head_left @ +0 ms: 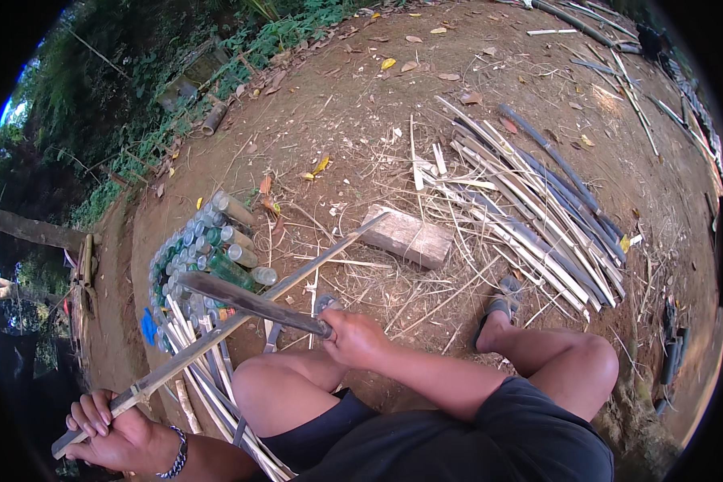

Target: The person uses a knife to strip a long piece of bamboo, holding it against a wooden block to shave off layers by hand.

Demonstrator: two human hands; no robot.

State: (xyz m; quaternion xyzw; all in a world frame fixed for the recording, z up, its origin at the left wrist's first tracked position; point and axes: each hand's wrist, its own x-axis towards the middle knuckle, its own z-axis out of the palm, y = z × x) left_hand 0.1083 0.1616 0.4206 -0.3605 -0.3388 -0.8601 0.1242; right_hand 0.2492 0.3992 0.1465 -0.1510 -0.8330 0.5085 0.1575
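Note:
My left hand (119, 434), with a chain bracelet at its wrist, is closed round the near end of a long split bamboo strip (209, 336). The strip slants up to the right, and its far tip reaches a wooden block (410, 236) lying on the ground. In my right hand (357, 341) is the handle of a machete (245, 304). Its broad dark blade points left and crosses over the strip in the picture; whether the two touch I cannot tell.
A bundle of bamboo strips (530, 210) lies right of the block. Many bottles (209, 249) are heaped at the left. Pale split strips (209, 386) lean beside my left leg. Shavings and dry leaves litter the dirt ground (337, 88). More bamboo poles (578, 22) lie at the far right.

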